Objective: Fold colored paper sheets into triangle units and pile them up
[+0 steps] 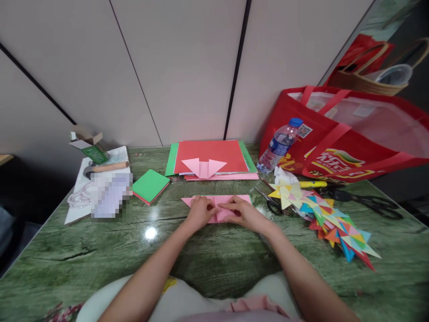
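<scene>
A folded sheet of pink paper [219, 216] lies flat on the table in front of me. On its left part rests my left hand [202, 210], fingers curled with the tips pressed together on the paper. My right hand [244, 213] is on the right part, thumb and forefinger pinching near the middle crease. Both hands' fingertips almost meet there. Just beyond, a finished-looking pink folded piece [203, 168] with two pointed ends sits against a stack of red and green paper [210, 152].
Green square paper [151, 186] lies left, near a white board [77, 213] and an opened small box [94, 150]. At right are a water bottle [279, 145], scissors [273, 205], a yellow marker [313, 184], colourful folded-paper pieces [331, 219] and a red bag [321, 129].
</scene>
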Demonstrator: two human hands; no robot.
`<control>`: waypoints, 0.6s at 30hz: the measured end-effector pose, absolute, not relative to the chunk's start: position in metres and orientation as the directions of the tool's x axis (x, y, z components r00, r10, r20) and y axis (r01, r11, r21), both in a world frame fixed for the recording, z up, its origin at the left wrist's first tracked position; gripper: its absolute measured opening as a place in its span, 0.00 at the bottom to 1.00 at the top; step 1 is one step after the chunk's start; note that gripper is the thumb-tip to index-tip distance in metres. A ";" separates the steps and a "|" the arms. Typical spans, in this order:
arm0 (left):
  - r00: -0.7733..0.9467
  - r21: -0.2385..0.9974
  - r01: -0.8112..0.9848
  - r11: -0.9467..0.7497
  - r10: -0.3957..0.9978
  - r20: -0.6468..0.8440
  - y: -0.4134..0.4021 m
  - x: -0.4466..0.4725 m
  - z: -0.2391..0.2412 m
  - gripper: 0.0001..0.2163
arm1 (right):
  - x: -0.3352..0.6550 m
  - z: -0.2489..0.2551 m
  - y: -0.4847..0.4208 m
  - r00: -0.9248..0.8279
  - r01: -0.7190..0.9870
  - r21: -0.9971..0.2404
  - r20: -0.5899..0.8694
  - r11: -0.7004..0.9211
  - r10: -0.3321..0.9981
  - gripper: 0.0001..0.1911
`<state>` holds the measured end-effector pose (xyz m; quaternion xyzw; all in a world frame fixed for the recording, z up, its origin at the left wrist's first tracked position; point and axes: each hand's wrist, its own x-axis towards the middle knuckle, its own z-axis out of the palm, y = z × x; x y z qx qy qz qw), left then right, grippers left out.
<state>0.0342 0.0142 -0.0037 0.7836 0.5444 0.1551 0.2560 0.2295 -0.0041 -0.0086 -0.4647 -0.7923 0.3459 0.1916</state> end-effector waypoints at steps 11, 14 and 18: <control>0.348 0.574 0.764 -0.296 0.937 0.020 0.012 0.035 -0.004 0.09 | 0.237 -0.001 -0.004 -0.517 0.479 -0.820 0.024 0.313 0.856 0.20; 0.348 0.593 0.747 -0.302 0.937 0.039 0.015 0.033 -0.005 0.10 | 0.237 -0.002 -0.003 -0.492 0.461 -0.834 0.045 0.304 0.870 0.22; 0.341 0.616 0.733 -0.290 0.939 0.037 0.016 0.033 -0.005 0.09 | 0.231 -0.003 -0.002 -0.419 0.478 -0.830 0.073 0.288 0.905 0.25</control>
